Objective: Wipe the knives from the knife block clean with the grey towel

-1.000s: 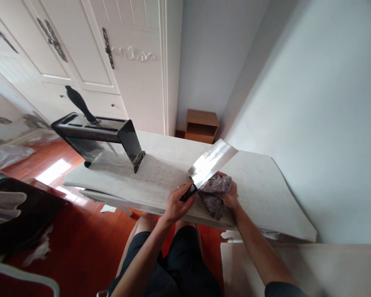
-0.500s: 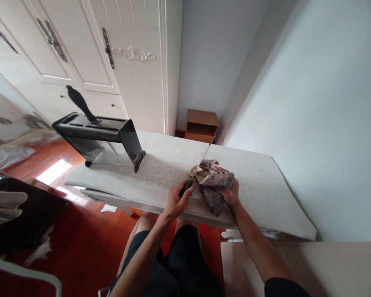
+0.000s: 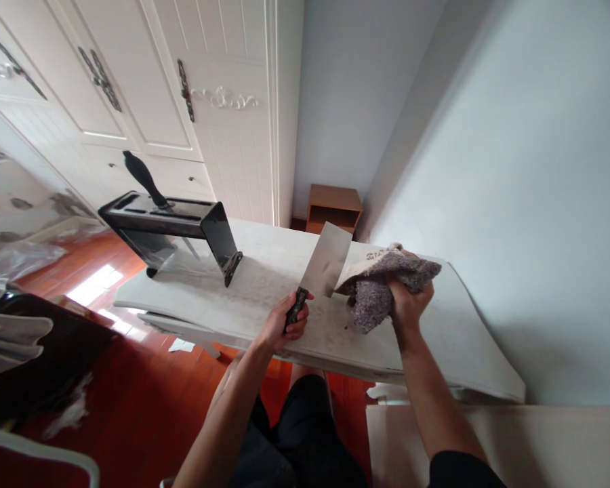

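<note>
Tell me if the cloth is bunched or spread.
Bunched: the cloth is gathered in the right hand, with pale and purple-grey areas both showing and a thick fold hanging below.

Above the near edge of the table [image 3: 468,346], the left grip [image 3: 291,320] is curled closed, the left forearm [image 3: 228,400] slanting up to it from the table's near side. The right grip [image 3: 411,303], farther right over the table, is clenched with its fingers partly hidden, the right forearm [image 3: 434,390] angled inward.
</note>
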The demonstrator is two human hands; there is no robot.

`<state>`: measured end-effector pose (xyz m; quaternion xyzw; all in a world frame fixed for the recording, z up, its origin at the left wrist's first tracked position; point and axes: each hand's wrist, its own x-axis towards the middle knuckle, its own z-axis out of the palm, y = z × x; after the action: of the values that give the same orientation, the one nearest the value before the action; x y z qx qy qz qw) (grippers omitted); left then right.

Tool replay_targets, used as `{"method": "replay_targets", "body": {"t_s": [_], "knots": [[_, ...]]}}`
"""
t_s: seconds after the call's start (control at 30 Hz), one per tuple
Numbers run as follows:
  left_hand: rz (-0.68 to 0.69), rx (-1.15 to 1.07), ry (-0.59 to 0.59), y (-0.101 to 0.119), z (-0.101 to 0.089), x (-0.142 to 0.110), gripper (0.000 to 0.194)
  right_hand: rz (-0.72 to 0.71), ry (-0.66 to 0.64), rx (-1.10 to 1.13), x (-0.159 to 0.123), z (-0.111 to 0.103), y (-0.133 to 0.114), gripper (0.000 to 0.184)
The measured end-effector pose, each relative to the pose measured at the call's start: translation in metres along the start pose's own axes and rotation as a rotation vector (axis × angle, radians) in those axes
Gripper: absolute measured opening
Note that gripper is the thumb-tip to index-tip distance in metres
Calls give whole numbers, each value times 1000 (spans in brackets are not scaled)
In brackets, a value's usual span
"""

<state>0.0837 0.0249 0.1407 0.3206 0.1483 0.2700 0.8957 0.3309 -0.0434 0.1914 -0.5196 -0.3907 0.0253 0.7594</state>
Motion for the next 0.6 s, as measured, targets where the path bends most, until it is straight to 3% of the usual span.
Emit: {"method": "replay_targets", "body": {"t_s": [0.1, 0.3, 0.43, 0.6], "knots": [[-29, 47, 69, 1, 3, 2, 44, -190, -98, -162, 10, 11, -15, 50], [-71, 139, 109, 0, 7, 4, 51, -548, -660, -500, 3, 52, -26, 55], [-52, 171, 188, -2, 10, 4, 53, -605, -848, -659, -16, 79, -23, 52], [-96, 189, 227, -3, 11, 3, 58, -585, -938, -765, -24, 92, -28, 53]]}}
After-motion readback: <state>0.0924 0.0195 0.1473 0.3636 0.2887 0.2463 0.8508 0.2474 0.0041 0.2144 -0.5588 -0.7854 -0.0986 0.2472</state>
